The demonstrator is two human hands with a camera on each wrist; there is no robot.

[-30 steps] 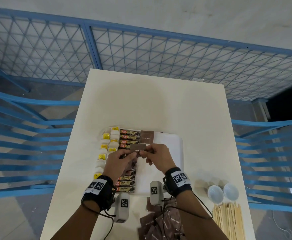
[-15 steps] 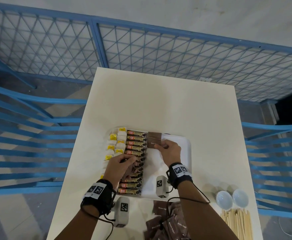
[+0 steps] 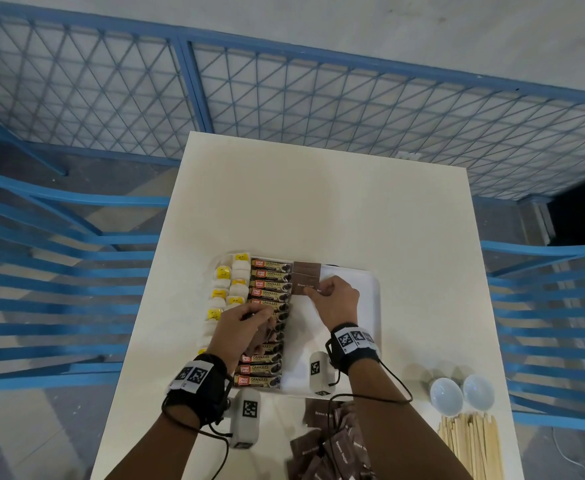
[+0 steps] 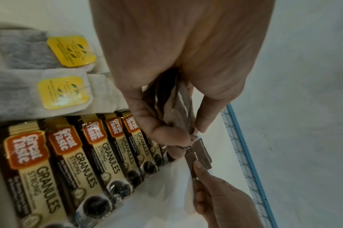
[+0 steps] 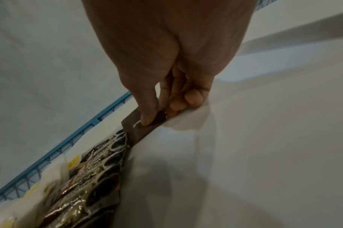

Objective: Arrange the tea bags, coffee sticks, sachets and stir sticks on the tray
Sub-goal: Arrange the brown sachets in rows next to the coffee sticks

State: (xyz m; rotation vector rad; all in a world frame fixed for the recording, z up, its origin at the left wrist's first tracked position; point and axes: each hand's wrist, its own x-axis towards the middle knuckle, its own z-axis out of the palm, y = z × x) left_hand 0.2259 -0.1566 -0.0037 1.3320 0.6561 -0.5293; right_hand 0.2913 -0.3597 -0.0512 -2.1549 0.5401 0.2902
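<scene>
A white tray (image 3: 360, 282) holds a column of tea bags (image 3: 230, 284) with yellow tags, a column of coffee sticks (image 3: 271, 284) and brown sachets (image 3: 305, 271) at the far end of a third column. My right hand (image 3: 313, 291) pinches one brown sachet (image 5: 139, 128) by its near edge; it lies low over the tray, overlapping the sachets beyond it. My left hand (image 3: 259, 315) hovers over the coffee sticks and grips a bundle of brown sachets (image 4: 176, 108). The tea bags (image 4: 49, 86) and coffee sticks (image 4: 73, 154) lie flat beside it.
A loose pile of brown sachets (image 3: 336, 445) lies on the table near me. Wooden stir sticks (image 3: 471, 445) lie at the front right, with two small white bowls (image 3: 446, 396) behind them. Blue mesh railing (image 3: 318, 98) surrounds the table.
My right hand drew one sachet away from the left hand's bundle and carried it to the far end of the tray's third column. The left hand stayed over the coffee sticks.
</scene>
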